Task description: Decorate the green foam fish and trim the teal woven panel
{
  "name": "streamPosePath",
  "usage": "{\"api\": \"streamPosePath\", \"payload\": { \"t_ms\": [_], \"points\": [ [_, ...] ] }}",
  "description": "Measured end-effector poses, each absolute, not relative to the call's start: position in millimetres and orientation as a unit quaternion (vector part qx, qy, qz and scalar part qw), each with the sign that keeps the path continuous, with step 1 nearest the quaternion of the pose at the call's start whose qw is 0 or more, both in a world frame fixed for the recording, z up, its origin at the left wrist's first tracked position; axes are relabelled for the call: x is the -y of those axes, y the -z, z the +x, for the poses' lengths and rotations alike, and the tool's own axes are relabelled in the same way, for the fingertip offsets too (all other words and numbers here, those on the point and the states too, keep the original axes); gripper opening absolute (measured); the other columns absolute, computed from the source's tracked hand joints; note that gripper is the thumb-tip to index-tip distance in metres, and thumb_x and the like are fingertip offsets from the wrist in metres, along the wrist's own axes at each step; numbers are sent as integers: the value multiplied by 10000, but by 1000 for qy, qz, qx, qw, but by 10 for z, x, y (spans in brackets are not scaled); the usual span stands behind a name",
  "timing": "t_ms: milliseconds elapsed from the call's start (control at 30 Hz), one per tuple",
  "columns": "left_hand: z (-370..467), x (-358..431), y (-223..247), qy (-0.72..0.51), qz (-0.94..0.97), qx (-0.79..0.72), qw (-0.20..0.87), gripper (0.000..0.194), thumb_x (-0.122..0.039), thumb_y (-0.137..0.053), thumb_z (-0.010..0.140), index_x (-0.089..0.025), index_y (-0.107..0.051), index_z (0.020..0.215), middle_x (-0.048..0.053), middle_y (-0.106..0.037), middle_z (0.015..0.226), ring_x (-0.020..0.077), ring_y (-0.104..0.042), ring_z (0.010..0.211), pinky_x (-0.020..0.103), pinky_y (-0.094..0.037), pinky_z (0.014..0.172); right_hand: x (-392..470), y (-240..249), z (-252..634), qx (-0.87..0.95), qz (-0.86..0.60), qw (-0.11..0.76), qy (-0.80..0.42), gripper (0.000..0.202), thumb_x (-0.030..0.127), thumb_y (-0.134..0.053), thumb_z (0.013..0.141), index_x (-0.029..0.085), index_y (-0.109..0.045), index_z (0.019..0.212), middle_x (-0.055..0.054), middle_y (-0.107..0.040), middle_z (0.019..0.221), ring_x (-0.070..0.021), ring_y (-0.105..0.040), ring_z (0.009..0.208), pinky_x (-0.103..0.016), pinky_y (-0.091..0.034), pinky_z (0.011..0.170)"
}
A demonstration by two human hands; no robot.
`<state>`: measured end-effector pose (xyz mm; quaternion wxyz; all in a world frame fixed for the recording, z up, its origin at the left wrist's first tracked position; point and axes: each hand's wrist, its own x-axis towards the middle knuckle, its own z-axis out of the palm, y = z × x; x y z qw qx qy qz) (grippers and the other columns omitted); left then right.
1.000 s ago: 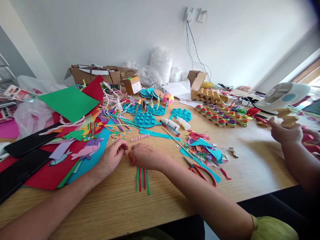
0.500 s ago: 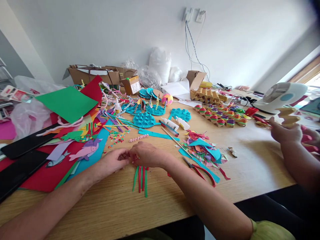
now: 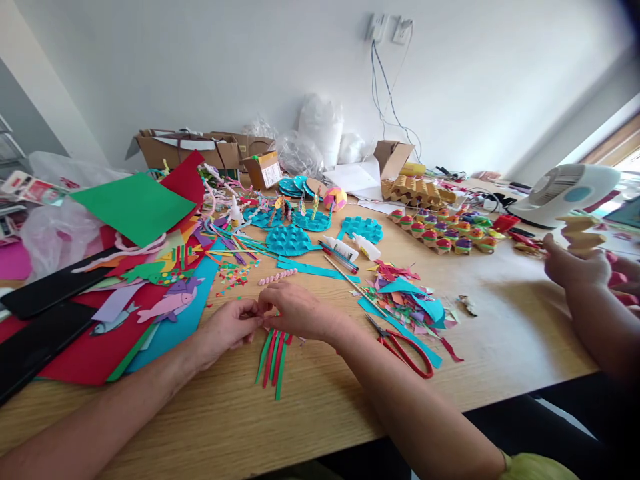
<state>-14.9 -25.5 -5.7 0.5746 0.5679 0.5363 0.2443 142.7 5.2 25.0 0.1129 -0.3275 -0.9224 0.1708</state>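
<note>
Red and green paper strips (image 3: 273, 365) hang toward me from under my fingers, their lower ends fanned slightly to the left. My left hand (image 3: 234, 325) is closed in a pinch at their upper end. Close against it, my right hand (image 3: 297, 311) curls over the top of the strips, fingers pressed together. The exact spot they grip is hidden by the fingers. Just beyond my knuckles lies a pink twisted strip (image 3: 277, 277). Red-handled scissors (image 3: 405, 350) rest to the right of my right forearm.
Paper scraps (image 3: 410, 297) and a wooden stick (image 3: 345, 273) lie to the right. Glue bottles (image 3: 367, 247) and blue egg-carton pieces (image 3: 287, 240) stand behind. Coloured sheets (image 3: 75, 347) cover the left. At far right another person's hand (image 3: 575, 267) holds a carton piece, near a white fan (image 3: 565, 193).
The strips' lower ends have swung left and more of their upper part shows. My hands stay together, with the right hand shifted slightly. The other person's hand has hardly moved.
</note>
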Motion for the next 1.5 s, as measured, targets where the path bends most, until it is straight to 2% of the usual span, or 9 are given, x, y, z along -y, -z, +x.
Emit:
{"api": "streamPosePath", "payload": {
  "t_ms": [133, 233, 400, 533, 733, 833, 967, 1200, 1500],
  "points": [
    [-152, 257, 0, -270, 562, -550, 555, 195, -358, -548, 653, -170, -504, 682, -67, -451, 443, 49, -290, 340, 178, -160, 351, -136, -329, 1582, 867, -417, 161, -221, 120, 196, -576, 732, 144, -595, 839, -27, -592, 796, -118, -502, 706, -213, -346, 599],
    [-160, 254, -31, -296, 567, -556, 531, 183, -348, -548, 644, -170, -512, 670, -65, -459, 469, 50, -288, 353, 187, -163, 363, -245, -304, 1747, 816, -476, 158, -287, 126, 175, -501, 764, 149, -612, 817, -7, -598, 728, -98, -496, 634, -205, -338, 562],
    [-187, 234, -37, -354, 597, -518, 500, 146, -310, -564, 646, -166, -542, 631, -41, -505, 584, 79, -401, 494, 204, -316, 471, -349, -190, 1887, 815, -445, 109, -355, 193, 147, -488, 733, 158, -651, 837, -2, -648, 778, -104, -553, 677, -195, -377, 581],
    [-202, 224, -26, -382, 572, -500, 526, 141, -302, -579, 660, -176, -517, 639, -24, -551, 630, 121, -509, 606, 250, -416, 596, -351, -186, 1884, 823, -418, 91, -374, 221, 140, -497, 713, 169, -661, 858, 4, -651, 823, -116, -557, 734, -200, -383, 616],
    [-223, 222, 3, -420, 517, -464, 583, 137, -285, -596, 682, -179, -510, 676, -24, -603, 681, 134, -573, 664, 264, -449, 644, -356, -163, 1881, 818, -362, 84, -439, 158, 259, -551, 728, 160, -656, 792, 31, -582, 682, -91, -481, 631, -186, -341, 546],
    [-243, 214, 25, -440, 502, -451, 593, 112, -271, -592, 700, -183, -523, 707, -21, -623, 707, 139, -588, 695, 266, -454, 669, -354, -113, 1859, 795, -372, 103, -469, 135, 266, -577, 706, 153, -627, 760, 40, -542, 656, -79, -447, 595, -179, -332, 528],
    [-265, 212, 26, -463, 481, -431, 607, 96, -260, -597, 716, -187, -536, 727, -25, -631, 740, 135, -594, 734, 269, -459, 716, -334, -65, 1795, 771, -338, 156, -517, 135, 236, -599, 689, 151, -587, 794, 45, -522, 697, -78, -460, 634, -183, -367, 593],
    [-285, 226, 19, -487, 460, -400, 625, 46, -237, -579, 762, -200, -551, 761, -36, -631, 767, 116, -598, 751, 237, -466, 715, -282, -58, 1702, 695, -305, 224, -611, 106, 207, -589, 683, 145, -592, 770, 38, -533, 713, -84, -469, 665, -205, -357, 651],
    [-288, 223, 34, -490, 455, -385, 636, 50, -244, -566, 783, -202, -542, 772, -29, -630, 774, 123, -602, 764, 246, -467, 732, -274, -38, 1680, 664, -317, 256, -628, 104, 209, -610, 650, 145, -603, 732, 44, -526, 638, -76, -435, 587, -206, -326, 586]
  ]
}}
